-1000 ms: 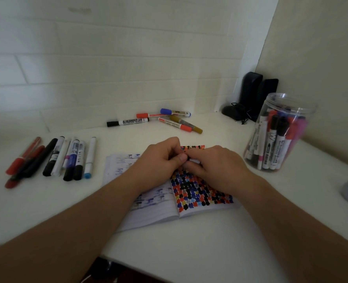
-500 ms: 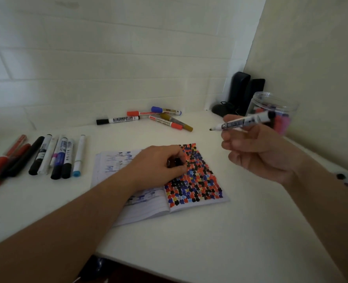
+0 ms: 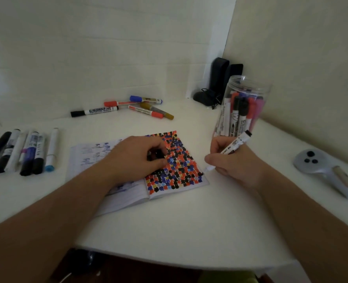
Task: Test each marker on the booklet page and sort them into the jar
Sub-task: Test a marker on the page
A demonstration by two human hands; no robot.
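Two hands are over the white table. The right hand holds a marker the way you hold a pen. Its fingers are curled round the white barrel. The black end points up toward the jar, and the tip is down at the right edge of the booklet. I cannot tell if the tip touches the paper.

The left hand rests on the open booklet. Its fingers are curled in, and something small and black, maybe a cap, sits between them. It is too dark to be sure.

The right page is full of little blots in black, red, orange and blue. The left page has some faint blue marks.

The clear jar stands just behind the right hand, with many markers standing up inside.

More markers lie in a row at the left of the table. Five more lie in a loose pile near the wall. Two dark boxes stand in the corner. A grey controller lies at the far right.
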